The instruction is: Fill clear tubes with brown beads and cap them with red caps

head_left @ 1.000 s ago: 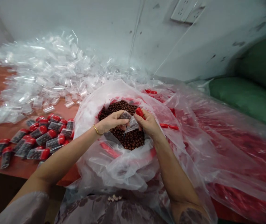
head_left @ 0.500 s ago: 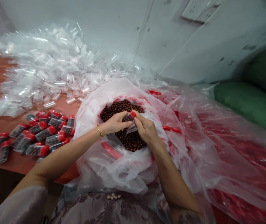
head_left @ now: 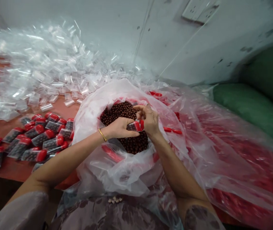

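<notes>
Above an open plastic bag of dark brown beads, my left hand is closed round a small clear container with dark contents and a red cap end. My right hand has its thumb side bent in against a red cap piece at that end, a narrow gap between the two red parts. Its index finger points left over the beads. Whether the cap piece is hinged to the container or separate, I cannot tell.
Several filled red-capped containers lie left on the red table. Behind them heaps a pile of clear empty containers. To the right, a large clear bag covers many red pieces; a green sack lies beyond, against the wall.
The right hand has turned and lifted its fingers at the cap end, and the red part now shows as two pieces. The container sits slightly lower. The whole view has shifted a little.
</notes>
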`<control>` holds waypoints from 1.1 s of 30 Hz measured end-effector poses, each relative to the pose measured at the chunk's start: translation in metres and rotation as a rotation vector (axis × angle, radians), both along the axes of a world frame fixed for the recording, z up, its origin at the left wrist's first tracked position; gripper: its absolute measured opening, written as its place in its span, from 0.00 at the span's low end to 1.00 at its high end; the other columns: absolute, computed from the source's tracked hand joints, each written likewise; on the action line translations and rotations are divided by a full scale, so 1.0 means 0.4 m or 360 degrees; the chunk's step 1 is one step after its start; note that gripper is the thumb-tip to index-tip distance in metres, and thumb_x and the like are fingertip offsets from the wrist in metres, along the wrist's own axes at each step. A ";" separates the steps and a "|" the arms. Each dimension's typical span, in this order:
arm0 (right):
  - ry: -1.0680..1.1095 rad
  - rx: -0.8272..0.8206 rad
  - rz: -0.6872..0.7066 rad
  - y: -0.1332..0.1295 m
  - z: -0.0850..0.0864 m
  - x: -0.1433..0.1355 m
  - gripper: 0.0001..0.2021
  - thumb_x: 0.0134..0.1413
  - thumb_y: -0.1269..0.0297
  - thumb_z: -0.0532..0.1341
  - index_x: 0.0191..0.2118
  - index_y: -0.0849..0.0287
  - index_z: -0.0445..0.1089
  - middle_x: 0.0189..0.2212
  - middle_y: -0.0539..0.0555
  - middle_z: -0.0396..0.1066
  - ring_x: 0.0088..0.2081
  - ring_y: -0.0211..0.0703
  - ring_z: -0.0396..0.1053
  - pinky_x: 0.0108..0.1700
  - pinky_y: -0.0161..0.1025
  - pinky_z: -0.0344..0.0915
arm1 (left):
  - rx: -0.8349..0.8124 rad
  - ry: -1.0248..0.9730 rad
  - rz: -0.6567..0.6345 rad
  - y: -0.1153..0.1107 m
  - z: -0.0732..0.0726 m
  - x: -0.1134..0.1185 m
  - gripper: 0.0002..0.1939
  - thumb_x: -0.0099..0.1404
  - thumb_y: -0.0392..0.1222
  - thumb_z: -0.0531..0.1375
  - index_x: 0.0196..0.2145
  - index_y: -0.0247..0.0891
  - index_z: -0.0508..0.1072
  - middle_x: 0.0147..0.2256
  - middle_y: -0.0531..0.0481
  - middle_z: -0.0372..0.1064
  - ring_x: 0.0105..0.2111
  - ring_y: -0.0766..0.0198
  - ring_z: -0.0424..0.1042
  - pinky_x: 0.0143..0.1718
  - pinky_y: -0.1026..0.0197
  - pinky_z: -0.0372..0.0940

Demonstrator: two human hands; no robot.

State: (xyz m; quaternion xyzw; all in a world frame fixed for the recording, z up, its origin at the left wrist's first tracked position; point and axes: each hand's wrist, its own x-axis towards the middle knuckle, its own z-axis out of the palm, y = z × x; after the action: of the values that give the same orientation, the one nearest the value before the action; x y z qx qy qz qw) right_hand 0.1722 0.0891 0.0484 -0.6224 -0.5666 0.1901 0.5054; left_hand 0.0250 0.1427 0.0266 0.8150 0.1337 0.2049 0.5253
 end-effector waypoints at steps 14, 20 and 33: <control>0.0092 -0.0264 0.0512 0.026 -0.026 -0.040 0.42 0.55 0.32 0.36 0.68 0.52 0.46 0.67 0.52 0.49 0.68 0.45 0.44 0.69 0.47 0.40 | 0.0535 0.0033 0.0136 -0.005 -0.021 -0.008 0.11 0.57 0.47 0.62 0.31 0.35 0.72 0.26 0.49 0.70 0.26 0.64 0.66 0.30 0.64 0.57; 0.0614 -0.0275 0.0292 0.009 0.008 -0.016 0.40 0.56 0.34 0.33 0.54 0.55 0.68 0.53 0.60 0.70 0.55 0.53 0.68 0.52 0.50 0.67 | 0.0632 -0.0124 0.0191 -0.027 0.019 -0.021 0.15 0.60 0.53 0.60 0.34 0.36 0.71 0.27 0.50 0.69 0.27 0.65 0.66 0.31 0.65 0.56; -0.0053 -0.0002 0.0376 0.109 0.108 -0.094 0.15 0.50 0.48 0.63 0.34 0.53 0.78 0.33 0.53 0.78 0.35 0.46 0.74 0.40 0.45 0.72 | 0.1060 0.1409 0.1209 0.077 -0.044 -0.645 0.13 0.66 0.46 0.50 0.36 0.36 0.70 0.34 0.42 0.71 0.36 0.55 0.69 0.36 0.59 0.58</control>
State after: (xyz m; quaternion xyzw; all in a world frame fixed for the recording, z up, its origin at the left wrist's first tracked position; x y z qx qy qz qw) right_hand 0.1347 0.1328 0.0915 -0.5547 -0.6441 0.2384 0.4696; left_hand -0.2330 0.1735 0.0092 0.8370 0.5437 0.0521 0.0329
